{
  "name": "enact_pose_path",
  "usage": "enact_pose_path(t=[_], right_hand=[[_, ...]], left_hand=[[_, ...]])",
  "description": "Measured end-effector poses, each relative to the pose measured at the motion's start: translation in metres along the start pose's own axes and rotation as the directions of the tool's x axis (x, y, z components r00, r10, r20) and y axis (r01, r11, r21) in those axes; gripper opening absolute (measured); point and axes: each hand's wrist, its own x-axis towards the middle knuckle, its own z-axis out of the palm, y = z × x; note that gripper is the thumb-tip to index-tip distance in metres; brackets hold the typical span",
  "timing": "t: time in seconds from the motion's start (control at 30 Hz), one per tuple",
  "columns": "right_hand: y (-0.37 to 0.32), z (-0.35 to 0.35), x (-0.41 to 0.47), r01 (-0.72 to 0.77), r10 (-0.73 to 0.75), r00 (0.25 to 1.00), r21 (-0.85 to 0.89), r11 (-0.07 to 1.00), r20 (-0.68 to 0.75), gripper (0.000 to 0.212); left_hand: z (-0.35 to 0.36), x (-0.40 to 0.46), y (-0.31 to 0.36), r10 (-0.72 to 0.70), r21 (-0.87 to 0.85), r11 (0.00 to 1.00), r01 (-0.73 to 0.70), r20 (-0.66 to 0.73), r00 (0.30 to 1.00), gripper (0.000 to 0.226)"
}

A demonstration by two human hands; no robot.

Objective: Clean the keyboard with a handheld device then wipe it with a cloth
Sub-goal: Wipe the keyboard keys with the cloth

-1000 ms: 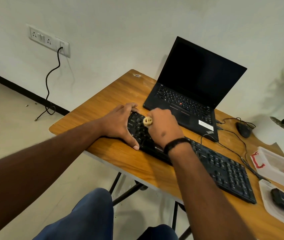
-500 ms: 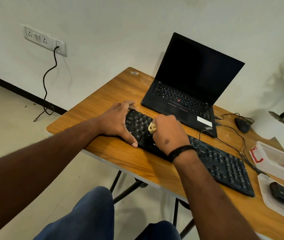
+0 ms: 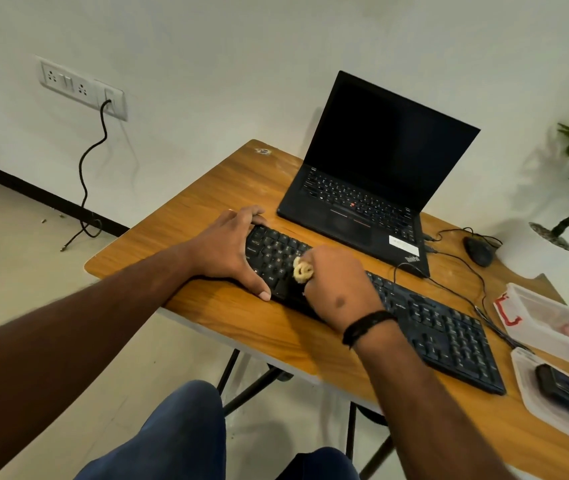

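Mid-frame, the right hand (image 3: 336, 287), fist round a cloth (image 3: 302, 269), has slid nearer along the keyboard (image 3: 432, 323) while the flat left hand (image 3: 229, 252) steadies it: wiping underway.

One head-worn, wide-angle view looks forward and steeply down from above the seated person's lap. It faces the wall beyond the surface (image 3: 207, 199), which runs slantwise from far left to near right. Both forearms reach in from the near edge, close to the lens; the floor lies left.
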Motion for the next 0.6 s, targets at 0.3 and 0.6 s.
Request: enact_pose_path(t=[0.3,0.6], right_hand=[[-0.023,0.03,0.007,-0.065,0.06,0.99,-0.032,0.997,-0.124,0.02],[0.017,-0.013,0.004,-0.091,0.092,0.996,0.107,0.99,-0.003,0.019]], left_hand=[[0.0,-0.001,0.004,-0.012,0.012,1.0,0.012,-0.03,0.999,0.151],[0.0,-0.001,0.004,-0.01,0.0,1.0,0.01,-0.009,1.0,0.155]])
